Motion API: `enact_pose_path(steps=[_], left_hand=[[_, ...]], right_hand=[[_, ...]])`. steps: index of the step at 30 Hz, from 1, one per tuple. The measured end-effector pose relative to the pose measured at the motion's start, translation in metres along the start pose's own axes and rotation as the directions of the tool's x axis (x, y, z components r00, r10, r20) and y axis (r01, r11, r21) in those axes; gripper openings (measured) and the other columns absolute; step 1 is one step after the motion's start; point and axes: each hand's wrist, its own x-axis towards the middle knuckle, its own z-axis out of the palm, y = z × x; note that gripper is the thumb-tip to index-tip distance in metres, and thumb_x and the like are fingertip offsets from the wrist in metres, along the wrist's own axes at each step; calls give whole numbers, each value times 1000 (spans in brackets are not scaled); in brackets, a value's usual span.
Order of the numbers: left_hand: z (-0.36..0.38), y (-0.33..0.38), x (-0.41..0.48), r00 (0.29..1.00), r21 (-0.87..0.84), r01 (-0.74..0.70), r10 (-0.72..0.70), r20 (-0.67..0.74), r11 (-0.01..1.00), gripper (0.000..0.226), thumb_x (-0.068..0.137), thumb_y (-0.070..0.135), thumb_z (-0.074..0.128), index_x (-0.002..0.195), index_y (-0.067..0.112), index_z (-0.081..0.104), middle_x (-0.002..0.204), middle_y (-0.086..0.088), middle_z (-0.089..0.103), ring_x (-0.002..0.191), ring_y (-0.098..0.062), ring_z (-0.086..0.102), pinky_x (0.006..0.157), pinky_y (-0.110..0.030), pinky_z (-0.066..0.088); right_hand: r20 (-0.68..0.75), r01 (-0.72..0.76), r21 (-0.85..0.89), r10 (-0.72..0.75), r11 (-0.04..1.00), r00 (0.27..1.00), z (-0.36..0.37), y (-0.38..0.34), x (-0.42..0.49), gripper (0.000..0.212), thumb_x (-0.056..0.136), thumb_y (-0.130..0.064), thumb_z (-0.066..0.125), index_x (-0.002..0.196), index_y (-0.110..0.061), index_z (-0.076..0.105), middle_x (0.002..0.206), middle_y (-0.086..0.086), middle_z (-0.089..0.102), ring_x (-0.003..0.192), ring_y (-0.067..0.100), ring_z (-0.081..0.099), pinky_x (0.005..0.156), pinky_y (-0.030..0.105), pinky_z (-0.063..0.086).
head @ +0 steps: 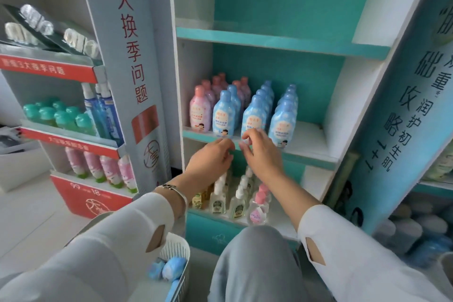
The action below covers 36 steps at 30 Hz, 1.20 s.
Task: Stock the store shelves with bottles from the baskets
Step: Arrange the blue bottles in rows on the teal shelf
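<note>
Both hands reach to the near front edge of the middle shelf [308, 144] of a teal and white unit. The left hand [210, 158] has its fingers bent, with the fingertips at the shelf's front lip, just left of the right hand. The right hand [263, 154] is raised a little higher. Its bent fingers lie over the base of the front bottle in the middle row of blue bottles [255, 115], and its thumb points towards the left hand. The two hands nearly meet at the lip. I cannot tell whether either one pinches something small there or only touches the edge and the bottle.

The blue bottles stand upright in rows running from near to far on that shelf, with pink bottles [199, 110] in rows to their left. The right part of the shelf is bare white board. On the shelf below, partly hidden by the forearms, stand small clear pump bottles [239, 201].

At the lower left, beside the person's grey-clad knee [255, 265], a white slotted basket [180, 247] holds loose blue packs [171, 268], which look like more of the same bottles lying down.
</note>
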Motion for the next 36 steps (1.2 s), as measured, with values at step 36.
enact_pose_path(steps=[36], left_hand=[[181,-377,-168,637,359,520,-632,442,775,30,92,19,43,121,21,51,127,-1,54,119,-25,49,96,-34,39]], right_hand=[[946,266,-151,62,952,317,437,-78,-137,35,95,-12,46,129,-4,49,130,17,52,121,33,51,98,38,44]])
